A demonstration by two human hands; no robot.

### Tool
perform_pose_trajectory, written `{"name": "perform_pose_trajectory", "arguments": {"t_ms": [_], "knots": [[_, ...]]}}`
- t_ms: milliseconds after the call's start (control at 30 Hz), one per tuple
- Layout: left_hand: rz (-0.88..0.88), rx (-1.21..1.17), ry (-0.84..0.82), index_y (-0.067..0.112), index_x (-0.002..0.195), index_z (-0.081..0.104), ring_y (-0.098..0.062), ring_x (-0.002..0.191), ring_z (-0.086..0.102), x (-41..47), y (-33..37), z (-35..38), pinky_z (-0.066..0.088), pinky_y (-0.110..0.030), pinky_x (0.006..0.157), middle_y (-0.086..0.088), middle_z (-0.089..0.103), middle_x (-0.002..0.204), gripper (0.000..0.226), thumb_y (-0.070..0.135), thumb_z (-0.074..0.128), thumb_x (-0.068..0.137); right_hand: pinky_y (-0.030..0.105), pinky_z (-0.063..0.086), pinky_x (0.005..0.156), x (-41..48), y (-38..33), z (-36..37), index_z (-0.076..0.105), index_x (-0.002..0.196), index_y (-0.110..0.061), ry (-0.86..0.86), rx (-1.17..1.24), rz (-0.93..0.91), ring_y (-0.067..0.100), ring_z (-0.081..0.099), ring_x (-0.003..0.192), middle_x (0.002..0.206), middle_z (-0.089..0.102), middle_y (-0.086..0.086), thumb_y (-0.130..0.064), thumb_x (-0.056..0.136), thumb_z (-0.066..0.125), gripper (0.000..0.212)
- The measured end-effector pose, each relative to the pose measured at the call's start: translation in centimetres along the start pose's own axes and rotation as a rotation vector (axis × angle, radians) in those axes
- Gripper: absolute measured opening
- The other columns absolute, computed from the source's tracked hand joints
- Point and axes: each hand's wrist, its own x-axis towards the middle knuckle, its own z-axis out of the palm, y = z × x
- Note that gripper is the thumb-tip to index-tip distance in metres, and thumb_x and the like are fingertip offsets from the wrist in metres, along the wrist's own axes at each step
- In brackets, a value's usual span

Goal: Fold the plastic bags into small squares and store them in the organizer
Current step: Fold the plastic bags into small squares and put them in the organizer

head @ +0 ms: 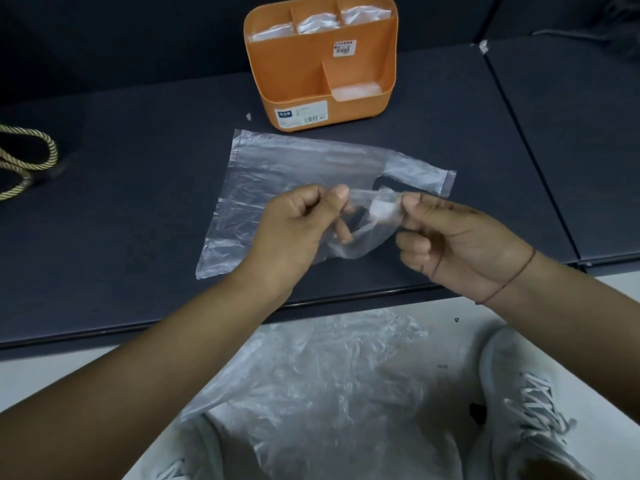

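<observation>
A dark blue-grey tabletop (pixel 131 209) spans the middle of the frame. A second matching tabletop (pixel 568 140) butts against it at the right. Pale floor (pixel 48 382) shows at lower left. A gold twisted cord (pixel 34 157) lies at the left edge.

Plain indoor workspace, exact type unclear: low dark-blue bench (pixel 138 202) w/ panel seams, white floor (pixel 52 375), orange organizer (pixel 294 74) w/ barcode stickers (pixel 300 114).

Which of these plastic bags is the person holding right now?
The bag spread on the dark table before the orange organizer: left hand and right hand both pinch its handle. The crumpled bags below and the folded ones in the organizer go untouched.
</observation>
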Motion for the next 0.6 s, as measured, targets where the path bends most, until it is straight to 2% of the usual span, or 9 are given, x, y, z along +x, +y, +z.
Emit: {"name": "perform_pose_trajectory", "arguments": {"t_ms": [100, 200, 233, 300, 367, 400, 467, 533, 600], "knots": [[-0.032, -0.024, 0.034, 0.009, 0.077, 0.067, 0.000, 0.056, 0.058, -0.2, -0.4, -0.2, 0.044, -0.008, 0.066, 0.005, 0.061, 0.053, 0.029, 0.025, 0.056, 0.098, 0.017, 0.041, 0.047, 0.3, 0.1, -0.3, 0.062, 0.076, -0.014, -0.006, -0.005, 0.009, 0.008, 0.042, 0.049, 0.058, 0.051, -0.002, -0.026, 0.089, 0.050, 0.022], [-0.045, -0.080, 0.049, 0.007, 0.075, 0.066, 0.001, 0.056, 0.058, -0.3, -0.6, -0.3, 0.045, -0.009, 0.060, 0.006, 0.062, 0.056, 0.029, 0.021, 0.056, 0.098, 0.020, 0.041, 0.055, 0.4, -0.1, -0.5, 0.062, 0.088, -0.015, 0.067, -0.149, -0.003, 0.010, 0.040, 0.052, 0.054, 0.043, -0.003, -0.044, 0.081, 0.055, 0.031], [-0.039, -0.076, 0.031, 0.007, 0.075, 0.066, 0.002, 0.058, 0.059, -0.4, -0.5, -0.3, 0.045, -0.009, 0.061, 0.008, 0.063, 0.057, 0.029, 0.021, 0.055, 0.098, 0.022, 0.040, 0.058, 0.4, -0.2, -0.6, 0.062, 0.089, -0.015, 0.084, -0.213, -0.025, 0.010, 0.041, 0.053, 0.053, 0.043, -0.003, -0.046, 0.080, 0.059, 0.032], [0.002, -0.035, -0.024, 0.012, 0.080, 0.067, 0.005, 0.066, 0.060, -0.6, -0.6, -0.3, 0.044, -0.008, 0.069, 0.014, 0.065, 0.064, 0.026, 0.028, 0.054, 0.097, 0.021, 0.040, 0.059, 0.5, 0.0, -0.9, 0.061, 0.086, -0.015, 0.118, -0.384, -0.119, 0.009, 0.042, 0.055, 0.055, 0.045, -0.003, -0.032, 0.080, 0.071, 0.021], [0.054, 0.026, -0.037, 0.022, 0.095, 0.066, 0.006, 0.079, 0.060, -0.9, -1.2, -0.8, 0.044, -0.009, 0.076, 0.019, 0.066, 0.084, 0.024, 0.042, 0.052, 0.096, 0.019, 0.042, 0.059, 0.7, 0.3, -1.4, 0.060, 0.086, -0.017, 0.188, -0.596, -0.215, 0.007, 0.047, 0.058, 0.059, 0.054, -0.008, -0.016, 0.076, 0.076, 0.019], [0.088, 0.089, -0.012, 0.025, 0.106, 0.064, 0.003, 0.090, 0.060, -1.0, -1.7, -1.3, 0.045, -0.010, 0.081, 0.017, 0.065, 0.099, 0.028, 0.046, 0.049, 0.096, 0.017, 0.044, 0.060, 0.8, 0.4, -1.9, 0.060, 0.087, -0.019, 0.219, -0.668, -0.256, 0.006, 0.050, 0.060, 0.063, 0.058, -0.012, -0.014, 0.073, 0.074, 0.021], [0.178, 0.311, 0.094, 0.025, 0.128, 0.055, 0.001, 0.114, 0.054, -1.1, -3.2, -3.0, 0.041, -0.013, 0.096, 0.013, 0.056, 0.126, 0.038, 0.047, 0.043, 0.099, 0.016, 0.047, 0.065, 1.0, 0.6, -2.9, 0.058, 0.094, -0.019, 0.263, -0.706, -0.329, 0.003, 0.057, 0.069, 0.077, 0.063, -0.011, -0.005, 0.075, 0.069, 0.026], [0.230, 0.578, 0.170, 0.020, 0.145, 0.042, -0.003, 0.135, 0.037, -1.0, -5.2, -5.0, 0.028, -0.022, 0.113, 0.009, 0.042, 0.145, 0.051, 0.044, 0.034, 0.101, 0.019, 0.053, 0.069, 1.1, 0.6, -4.1, 0.054, 0.105, -0.015, 0.349, -0.724, -0.383, 0.009, 0.062, 0.081, 0.094, 0.063, -0.001, 0.012, 0.082, 0.063, 0.037], [0.174, 0.818, 0.148, 0.014, 0.153, 0.028, -0.004, 0.145, 0.015, -1.0, -7.2, -6.5, 0.009, -0.026, 0.121, 0.001, 0.026, 0.159, 0.064, 0.049, 0.021, 0.100, 0.018, 0.055, 0.072, 1.2, 0.4, -5.4, 0.052, 0.113, -0.014, 0.459, -0.740, -0.407, 0.009, 0.065, 0.081, 0.099, 0.063, 0.005, 0.013, 0.083, 0.062, 0.041]]}}
